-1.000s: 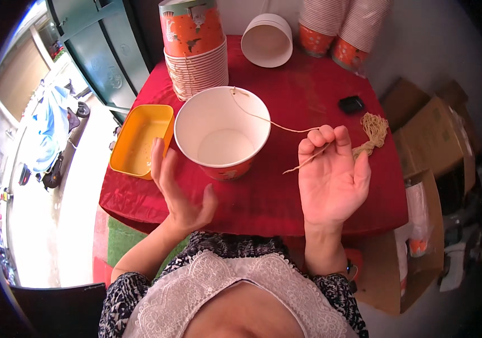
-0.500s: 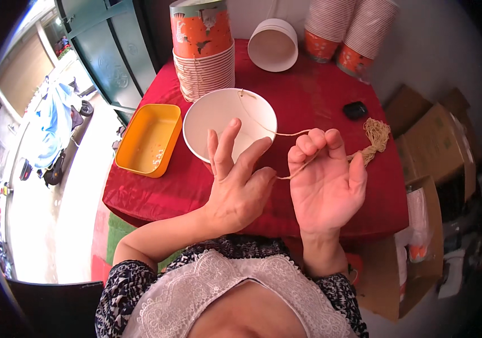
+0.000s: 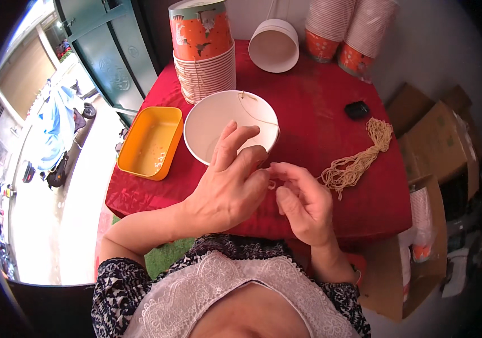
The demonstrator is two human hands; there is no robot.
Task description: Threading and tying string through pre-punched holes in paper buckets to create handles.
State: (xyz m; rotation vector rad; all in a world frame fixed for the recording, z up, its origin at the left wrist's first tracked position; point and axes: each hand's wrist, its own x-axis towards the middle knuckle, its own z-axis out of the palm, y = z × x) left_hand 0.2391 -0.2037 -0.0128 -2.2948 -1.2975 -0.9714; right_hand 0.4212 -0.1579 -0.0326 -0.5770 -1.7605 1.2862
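Note:
A white-lined paper bucket (image 3: pixel 199 132) faces me with its open mouth. From a hole at its far rim a thin beige string (image 3: pixel 262 120) runs inside it and over the right edge. In front of the bucket, my left hand (image 3: pixel 227 186) pinches the string between thumb and forefinger, its other fingers raised and bent. My right hand (image 3: pixel 307 208) meets those fingertips, fingers curled around a small loop of string (image 3: pixel 272 184); its exact grip is partly hidden. Right of my hands lies a loose hank of beige string (image 3: pixel 356 164).
A yellow tray (image 3: pixel 167 149) with small bits inside stands left on the red-covered table (image 3: pixel 314 101). Behind are a tall stack of orange buckets (image 3: pixel 204 73), a tipped white bucket (image 3: pixel 275 48) and wrapped stacks (image 3: pixel 331 22). A black case (image 3: pixel 357 110) lies right; cardboard boxes (image 3: pixel 435 152) stand beyond.
My right hand has turned from palm-up and moved left to my left hand's fingertips. The stretched string has gone slack into a small loop. My right hand now leaves the hank uncovered.

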